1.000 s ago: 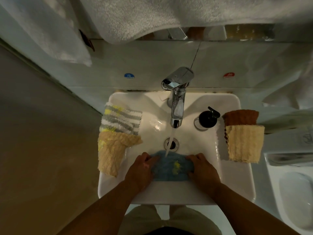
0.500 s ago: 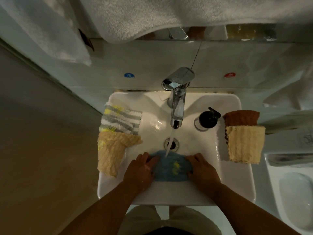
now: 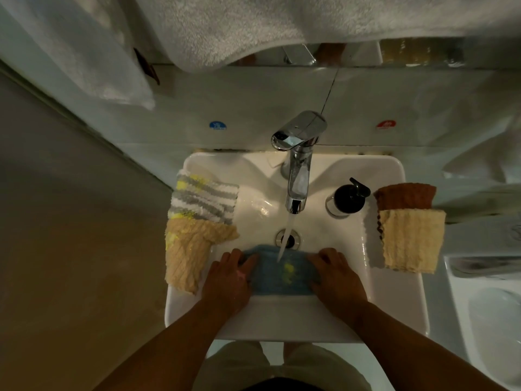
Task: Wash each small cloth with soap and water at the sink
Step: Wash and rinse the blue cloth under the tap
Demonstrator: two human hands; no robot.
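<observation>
A blue cloth [image 3: 277, 280] with yellow soap smears lies in the white sink [image 3: 394, 300] under the running stream from the chrome tap [image 3: 297, 176]. My left hand [image 3: 228, 280] holds the cloth's left edge and my right hand [image 3: 337, 277] holds its right edge, fingers curled over the fabric. A grey-and-yellow striped cloth [image 3: 201, 198] and a beige cloth [image 3: 191, 252] hang over the sink's left rim. A brown cloth [image 3: 404, 194] and a beige cloth [image 3: 411, 239] lie on the right rim.
A black-topped soap pump [image 3: 348, 197] stands right of the tap. The drain [image 3: 289, 238] sits just beyond the blue cloth. Large white towels [image 3: 253, 26] hang above. Another white basin [image 3: 490, 320] lies at the right edge.
The hands have shifted slightly on the blue cloth, which now lies a little wider and flatter under the stream. Nothing else moved.
</observation>
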